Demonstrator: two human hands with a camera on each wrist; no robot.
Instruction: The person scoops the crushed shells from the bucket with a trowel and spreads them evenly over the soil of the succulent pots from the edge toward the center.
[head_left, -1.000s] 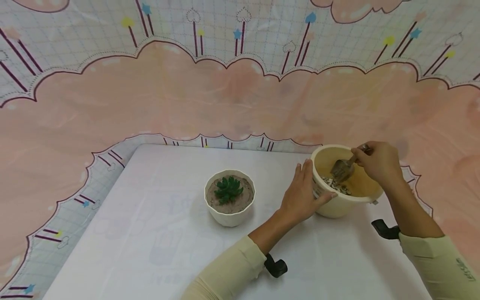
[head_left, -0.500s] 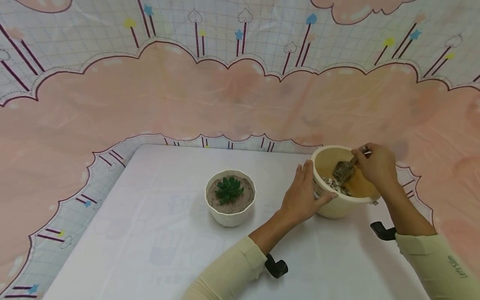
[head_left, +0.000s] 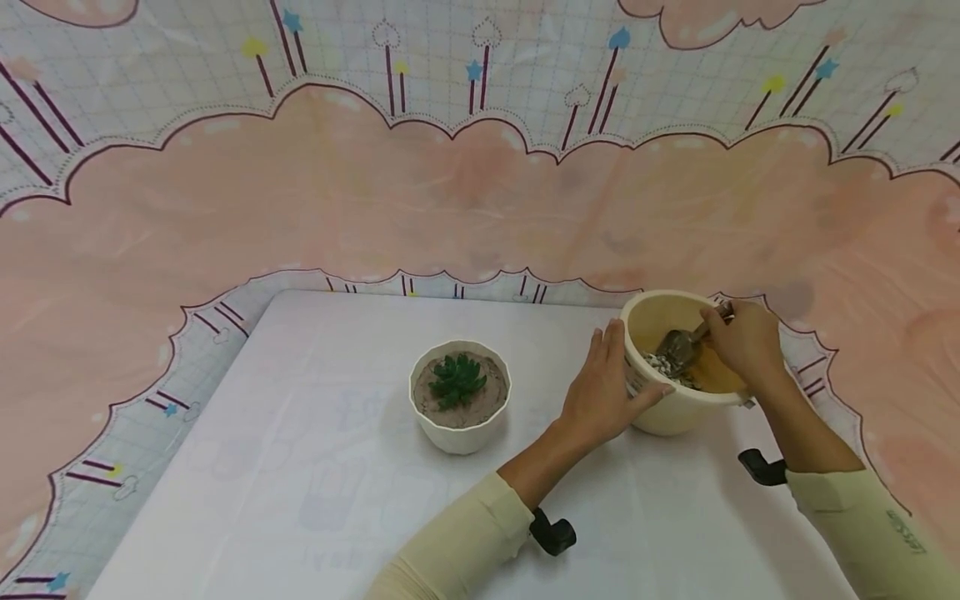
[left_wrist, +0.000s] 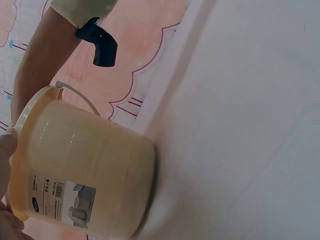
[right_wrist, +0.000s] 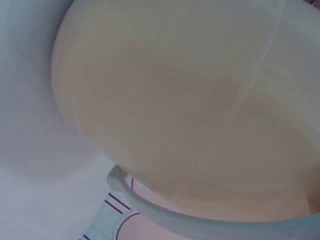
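Reaching over the bucket [head_left: 675,418] from its right, the right hand [head_left: 746,340] grips a scoop [head_left: 678,350], tip unclear; the left hand [head_left: 598,402], straight-fingered, touches the bucket's left.

Bucket [head_left: 667,421] by far R corner of counter [head_left: 322,467]: cream outside, amber within, w/ grey handle [right_wrist: 200,226], label [left_wrist: 62,202] black txt + grey pic; scoop [head_left: 678,348] smoky grey; gravel [head_left: 660,367] b&w speckled; pot [head_left: 459,439] twd far edge white, soil [head_left: 487,398] grey-brn, plant [head_left: 457,380] dk green; counter white; sleeves [head_left: 453,533] pale khaki-green; backdrop [head_left: 480,200] peach w/ maroon scallops, pale grid, blue stars
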